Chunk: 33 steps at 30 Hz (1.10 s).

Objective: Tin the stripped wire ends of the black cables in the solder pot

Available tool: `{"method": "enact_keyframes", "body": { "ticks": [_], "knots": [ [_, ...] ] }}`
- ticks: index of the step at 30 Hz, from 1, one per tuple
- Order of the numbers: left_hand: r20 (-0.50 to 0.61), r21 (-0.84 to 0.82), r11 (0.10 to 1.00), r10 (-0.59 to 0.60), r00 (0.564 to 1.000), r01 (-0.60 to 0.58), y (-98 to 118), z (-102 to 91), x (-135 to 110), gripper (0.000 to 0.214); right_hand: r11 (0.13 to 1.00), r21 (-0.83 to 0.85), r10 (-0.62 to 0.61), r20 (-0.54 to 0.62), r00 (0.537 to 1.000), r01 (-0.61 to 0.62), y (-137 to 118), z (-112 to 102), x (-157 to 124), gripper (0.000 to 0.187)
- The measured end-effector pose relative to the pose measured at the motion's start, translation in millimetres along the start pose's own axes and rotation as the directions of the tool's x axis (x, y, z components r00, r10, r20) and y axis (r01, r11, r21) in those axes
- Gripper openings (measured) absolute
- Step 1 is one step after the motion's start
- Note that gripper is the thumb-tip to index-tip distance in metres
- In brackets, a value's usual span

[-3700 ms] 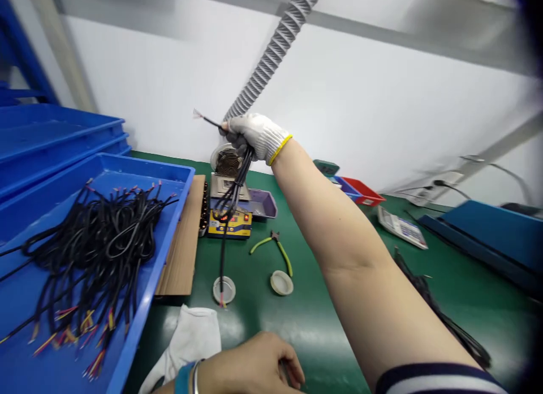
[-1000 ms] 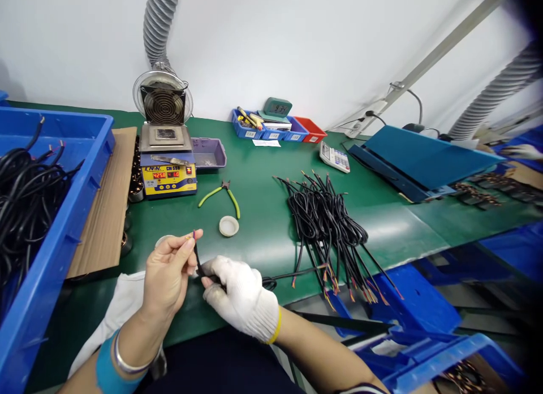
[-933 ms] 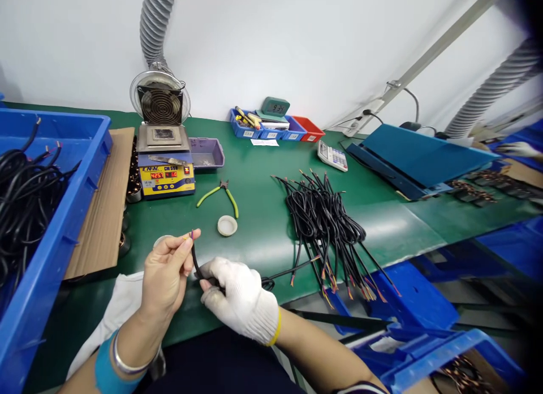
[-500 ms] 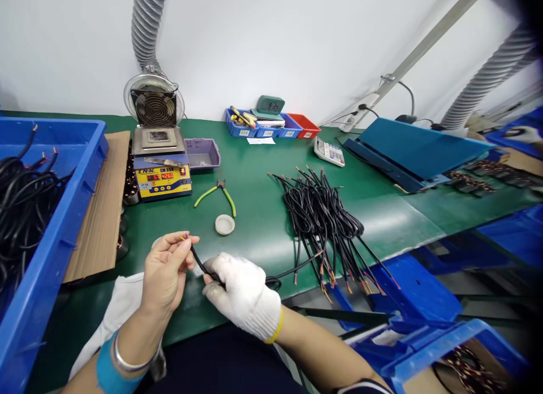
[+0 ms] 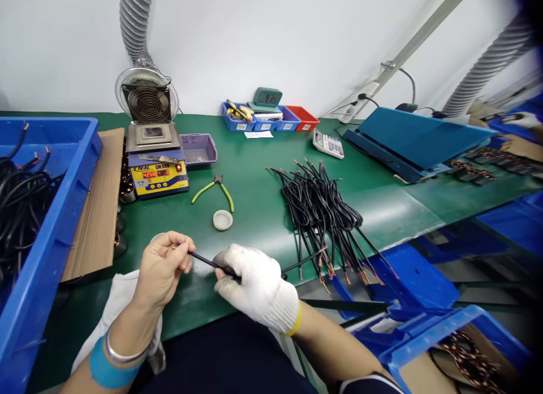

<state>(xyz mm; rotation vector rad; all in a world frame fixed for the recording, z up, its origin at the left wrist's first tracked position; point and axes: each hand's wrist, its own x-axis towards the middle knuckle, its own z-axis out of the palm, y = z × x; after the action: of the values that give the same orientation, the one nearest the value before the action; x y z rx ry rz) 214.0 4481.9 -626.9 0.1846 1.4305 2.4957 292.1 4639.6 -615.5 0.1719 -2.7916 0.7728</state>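
Observation:
My bare left hand (image 5: 167,264) pinches the stripped end of a black cable (image 5: 203,259), where thin coloured wires show at the fingertips. In a white knit glove, my right hand (image 5: 254,284) is closed round the same cable further along. The cable runs taut and nearly straight between the two hands, and more of it comes out behind the glove to the right. Beyond my hands lie a small white round dish (image 5: 223,220) and green-handled cutting pliers (image 5: 216,191) with spread handles. A bundle of black cables (image 5: 318,207) rests to the right, coloured wire ends toward the bench edge.
A yellow-and-blue solder pot (image 5: 159,176) stands at the left back, a purple tray (image 5: 198,150) beside it. On the far left, a blue bin (image 5: 80,173) holds black cables, next to cardboard (image 5: 95,207). Small bins, a calculator (image 5: 328,143) and a blue sloped panel (image 5: 419,137) stand further back.
My right hand has moved right, away from the left, and the cable between them has straightened. My left hand keeps its pinch on the wire end. The view has shifted slightly.

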Motion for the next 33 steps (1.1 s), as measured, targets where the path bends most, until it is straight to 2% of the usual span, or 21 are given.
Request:
{"method": "enact_keyframes", "body": {
  "ticks": [4,7,9,11,13,15,17,18,19,24,28,33],
  "knots": [
    [-0.012,0.062,0.998,0.016,1.0,-0.016,-2.7,1.4,-1.2,0.022,0.996,0.092,-0.024,0.065,0.998,0.018,3.5,-11.3,0.9,0.018],
    [-0.037,0.058,0.996,0.075,0.996,-0.073,-7.0,2.1,-4.4,0.025,0.988,0.147,-0.058,0.093,0.994,0.044,6.9,-27.4,7.2,0.02],
    [0.024,-0.006,0.993,0.117,0.993,-0.117,-10.6,0.7,-7.9,0.02,0.989,0.144,-0.041,0.103,0.994,0.026,8.6,-38.8,14.9,0.019],
    [0.193,0.0,0.992,0.126,0.973,-0.129,-14.0,-1.5,-12.4,0.024,0.995,0.101,-0.013,0.127,0.992,0.0,8.1,-46.2,24.9,0.017],
    [0.431,0.15,0.983,0.034,0.902,-0.109,-16.2,-2.8,-18.1,0.028,1.0,0.026,-0.004,0.174,0.985,-0.001,4.2,-46.9,36.1,0.019],
    [0.607,0.366,0.927,-0.176,0.775,-0.077,-16.6,-2.0,-23.9,0.026,0.997,-0.072,-0.016,0.258,0.966,0.035,-3.3,-40.7,47.8,0.022],
    [0.667,0.518,0.853,-0.357,0.654,-0.063,-16.2,0.1,-27.9,0.027,0.979,-0.179,-0.038,0.337,0.941,0.103,-13.1,-30.2,59.3,0.023],
    [0.673,0.556,0.829,-0.405,0.62,-0.062,-16.1,1.1,-28.8,0.03,0.962,-0.229,-0.057,0.362,0.93,0.148,-18.3,-24.4,64.9,0.023],
    [0.67,0.577,0.815,-0.429,0.606,-0.061,-16.4,1.6,-29.1,0.033,0.942,-0.272,-0.082,0.38,0.921,0.196,-23.3,-18.8,70.2,0.024],
    [0.653,0.598,0.8,-0.448,0.61,-0.052,-21.9,-1.9,-26.9,0.045,0.839,-0.402,-0.149,0.478,0.866,0.366,-40.0,2.5,92.3,0.025],
    [0.673,0.59,0.803,-0.428,0.603,-0.088,-23.9,-4.3,-26.5,0.049,0.789,-0.428,-0.163,0.545,0.822,0.44,-42.8,12.3,102.0,0.026],
    [0.691,0.596,0.795,-0.437,0.576,-0.112,-23.9,-5.4,-26.7,0.052,0.758,-0.439,-0.169,0.581,0.796,0.482,-46.9,17.6,109.7,0.028]
  ]
}}
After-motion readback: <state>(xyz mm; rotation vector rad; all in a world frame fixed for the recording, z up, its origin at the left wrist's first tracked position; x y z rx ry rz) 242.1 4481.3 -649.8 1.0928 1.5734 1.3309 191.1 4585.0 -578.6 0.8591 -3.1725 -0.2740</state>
